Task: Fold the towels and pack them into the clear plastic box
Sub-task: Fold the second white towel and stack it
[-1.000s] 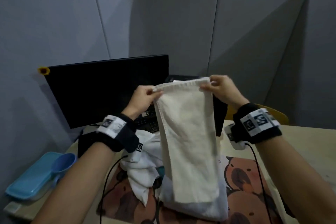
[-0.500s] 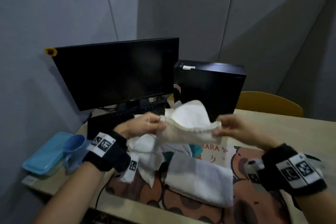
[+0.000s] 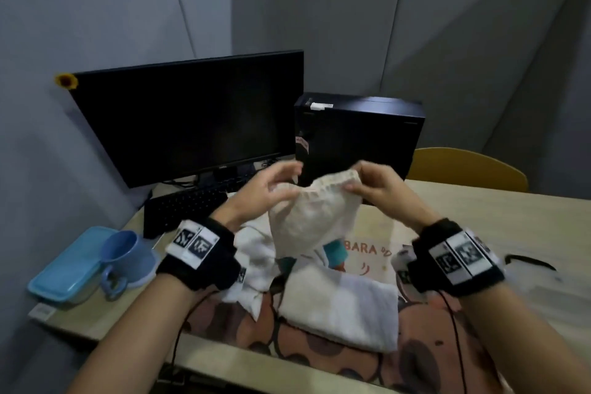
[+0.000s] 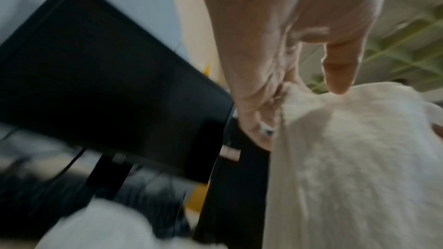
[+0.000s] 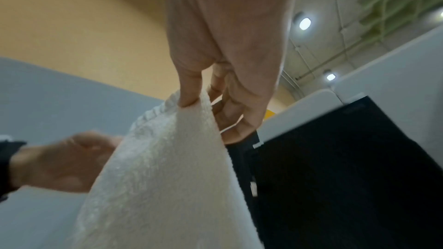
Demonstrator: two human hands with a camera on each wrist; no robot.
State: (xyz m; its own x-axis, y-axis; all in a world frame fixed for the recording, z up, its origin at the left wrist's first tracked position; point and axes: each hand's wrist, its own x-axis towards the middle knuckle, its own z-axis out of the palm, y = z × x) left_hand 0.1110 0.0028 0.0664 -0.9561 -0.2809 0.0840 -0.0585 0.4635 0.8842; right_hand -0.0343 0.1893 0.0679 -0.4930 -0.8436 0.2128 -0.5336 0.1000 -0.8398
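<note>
A cream towel hangs doubled over above the table, held by its top edge. My left hand grips the left end of that edge, thumb on the near side. My right hand pinches the right end between thumb and fingers. Below them a folded white towel lies on the cartoon-print mat. A crumpled white towel sits to its left. The clear plastic box with a blue lid stands at the table's left edge, lid on.
A blue cup stands against the box. A black keyboard, a monitor and a black computer tower stand behind the towels. A yellow chair back rises at the far right. Grey partitions enclose the desk.
The cream towel, held up at full length a second ago, has been lowered and doubled over. My hands have come closer together along its top edge.
</note>
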